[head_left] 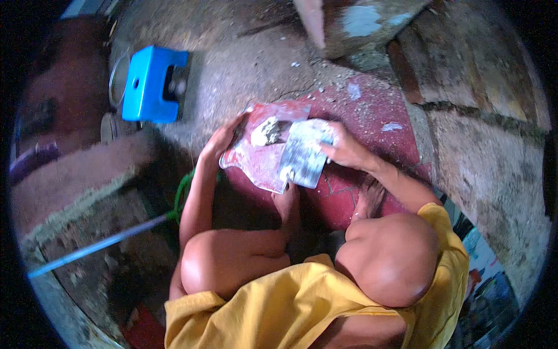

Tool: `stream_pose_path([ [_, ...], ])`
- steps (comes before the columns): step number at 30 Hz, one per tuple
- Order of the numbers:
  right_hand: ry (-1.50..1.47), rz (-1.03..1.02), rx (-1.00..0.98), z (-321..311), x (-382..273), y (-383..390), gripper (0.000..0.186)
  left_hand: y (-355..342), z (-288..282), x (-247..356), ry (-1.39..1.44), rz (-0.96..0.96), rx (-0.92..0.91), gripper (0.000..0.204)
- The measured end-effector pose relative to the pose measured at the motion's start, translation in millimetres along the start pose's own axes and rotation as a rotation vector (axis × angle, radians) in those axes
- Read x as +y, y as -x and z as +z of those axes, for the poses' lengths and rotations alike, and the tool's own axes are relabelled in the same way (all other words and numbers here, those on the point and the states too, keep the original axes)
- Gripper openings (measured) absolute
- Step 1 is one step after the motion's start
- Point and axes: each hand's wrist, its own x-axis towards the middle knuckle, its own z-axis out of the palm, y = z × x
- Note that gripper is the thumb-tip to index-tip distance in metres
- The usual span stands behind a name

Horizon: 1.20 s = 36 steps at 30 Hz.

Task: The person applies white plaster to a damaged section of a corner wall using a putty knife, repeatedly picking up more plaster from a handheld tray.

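Paste point(265, 134) sits on 1 sheet point(258, 164) in the left hand point(221, 141).

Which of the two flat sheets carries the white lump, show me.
The wider pinkish sheet, its edge in the left hand: the white lump sits on it. The smaller grey sheet, in the right hand, shows only smears.

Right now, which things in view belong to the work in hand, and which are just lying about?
In use:
smeared pinkish sheet, edge held by left hand
flat grey plate, held by right hand
white clump on the sheet

Apparently just lying about:
blue stool
pale-blue pole
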Motion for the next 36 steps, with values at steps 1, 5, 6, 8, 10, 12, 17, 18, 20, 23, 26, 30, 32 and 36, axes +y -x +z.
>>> stream_pose_path([
  [1,-0.096,-0.055,-0.017,1.0,0.4,4.2,0.030,7.6,8.1,3.3,0.073,0.029,-0.005,0.043],
  [5,-0.445,0.060,0.263,-8.8,-39.1,10.9,0.027,24.1,-5.8,0.5,0.225,0.087,0.046,0.048],
  [6,-0.292,-0.077,0.377,-20.0,-39.5,13.3,0.024,25.5,-3.5,0.8,0.225,0.095,0.101,0.049],
  [8,-0.201,-0.285,0.641,-37.8,-25.3,16.8,0.025,30.9,-4.6,0.5,0.212,0.100,0.208,0.050],
  [10,-0.131,-0.391,0.920,-39.8,-28.1,14.0,0.028,37.7,-4.0,8.2,0.221,0.069,0.209,0.049],
  [12,0.022,-0.523,1.147,-45.5,-9.5,8.4,0.032,38.4,-2.2,12.3,0.219,0.056,0.206,0.048],
  [17,0.560,-0.736,1.196,-46.5,-20.9,-34.1,0.032,31.6,-23.4,-10.9,0.212,0.100,0.221,0.046],
  [18,0.646,-0.737,1.220,-48.3,-19.5,-41.3,0.033,32.3,-22.5,-10.8,0.211,0.109,0.215,0.046],
  [20,0.745,-0.730,1.250,-47.6,-19.0,-49.8,0.034,36.5,-19.5,-7.6,0.202,0.072,0.238,0.046],
  [23,0.661,-0.695,1.256,-36.4,-22.0,-58.0,0.034,35.6,-31.2,-21.4,0.190,0.088,0.270,0.047],
  [26,0.704,-0.717,1.283,-31.4,-25.9,-60.4,0.029,34.4,-32.0,-23.1,0.196,0.045,0.278,0.048],
  [30,0.751,-0.709,1.280,-30.8,-17.3,-68.6,0.026,38.3,-29.0,-19.3,0.199,0.045,0.255,0.048],
  [32,0.731,-0.699,1.270,-27.2,-21.6,-70.1,0.027,33.1,-36.0,-29.7,0.179,0.053,0.258,0.048],
  [36,0.669,-0.699,1.283,-28.2,-19.6,-75.4,0.027,35.8,-33.2,-24.5,0.166,0.039,0.265,0.048],
])
